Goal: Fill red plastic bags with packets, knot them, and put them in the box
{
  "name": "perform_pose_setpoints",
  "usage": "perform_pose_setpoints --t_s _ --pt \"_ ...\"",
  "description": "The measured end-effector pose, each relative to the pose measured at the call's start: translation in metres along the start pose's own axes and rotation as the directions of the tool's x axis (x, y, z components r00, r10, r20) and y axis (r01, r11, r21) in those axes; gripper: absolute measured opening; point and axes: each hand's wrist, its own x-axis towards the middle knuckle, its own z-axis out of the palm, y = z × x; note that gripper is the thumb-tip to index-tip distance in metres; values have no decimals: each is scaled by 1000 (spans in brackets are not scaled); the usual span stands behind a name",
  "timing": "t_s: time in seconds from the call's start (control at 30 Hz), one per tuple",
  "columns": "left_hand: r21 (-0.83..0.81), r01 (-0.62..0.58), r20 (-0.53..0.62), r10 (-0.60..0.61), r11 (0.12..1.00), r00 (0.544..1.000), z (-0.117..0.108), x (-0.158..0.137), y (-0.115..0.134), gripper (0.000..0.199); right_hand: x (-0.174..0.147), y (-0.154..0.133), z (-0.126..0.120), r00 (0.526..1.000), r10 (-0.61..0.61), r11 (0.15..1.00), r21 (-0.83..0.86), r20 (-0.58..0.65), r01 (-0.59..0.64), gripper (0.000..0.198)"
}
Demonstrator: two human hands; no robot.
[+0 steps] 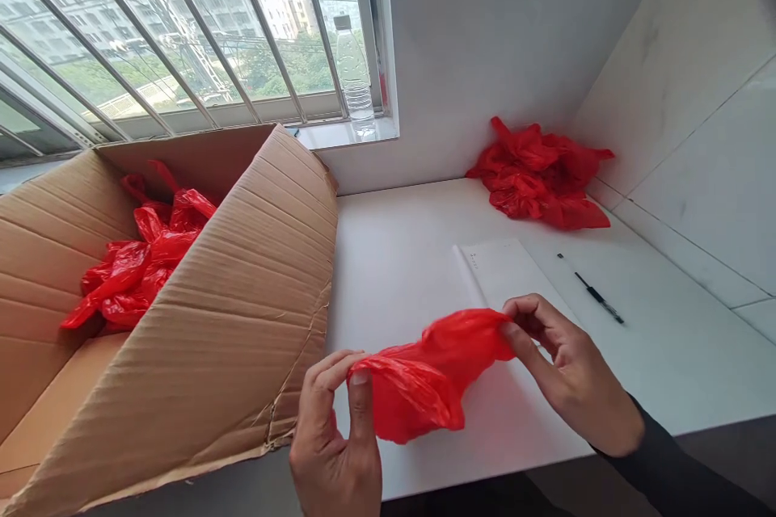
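Observation:
A red plastic bag (424,380) is stretched between my two hands above the front of the white table. My left hand (339,428) pinches its left end between thumb and fingers. At the bag's upper right corner, my right hand (561,367) grips the film between thumb and forefinger. The bag looks crumpled and partly spread, with its lower edge hanging free. Just beyond my right hand lies an open white notebook (509,266) with a few small marks on its page.
To the left stands an open cardboard box (260,283) with crumpled red bags (151,250) inside. More red bags (539,174) are heaped in the far right corner. A black pen (597,295) lies right of the notebook. A clear bottle (355,81) stands on the windowsill (381,129).

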Motion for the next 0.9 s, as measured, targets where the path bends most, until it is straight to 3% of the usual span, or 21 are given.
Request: perform_pose_setpoints --t_s 0.13,0.23,0.33,0.47,0.57,0.7,0.8,0.9 --pt "56 -48 -92 53 997 994 1 4 13 16 -2 9 -7 995 16 993 118 -97 -5 25" --pt "169 -156 -1 158 973 987 5 -2 29 35 -4 5 -7 999 33 995 97 -39 -29 38" --pt "179 -196 139 172 964 975 11 -8 44 37 -10 -11 -5 997 66 997 47 35 -68 31" --pt "49 35 169 -43 998 985 10 0 53 10 -21 -25 -8 994 102 992 74 -41 -99 29" --pt "-30 161 112 -157 987 981 3 12 55 15 -26 -18 -16 993 73 997 46 -90 -69 29" --pt "-83 277 144 -264 957 954 2 10 60 27 -23 -7 -22 995 28 999 23 -94 -26 26" --pt "-130 230 102 -218 964 971 9 1 62 25 -27 -9 -22 973 4 997 71 -229 12 32" --pt "-11 118 64 -118 993 991 14 -3 61 33 -44 -21 -18 851 -118 985 48 -511 166 41"
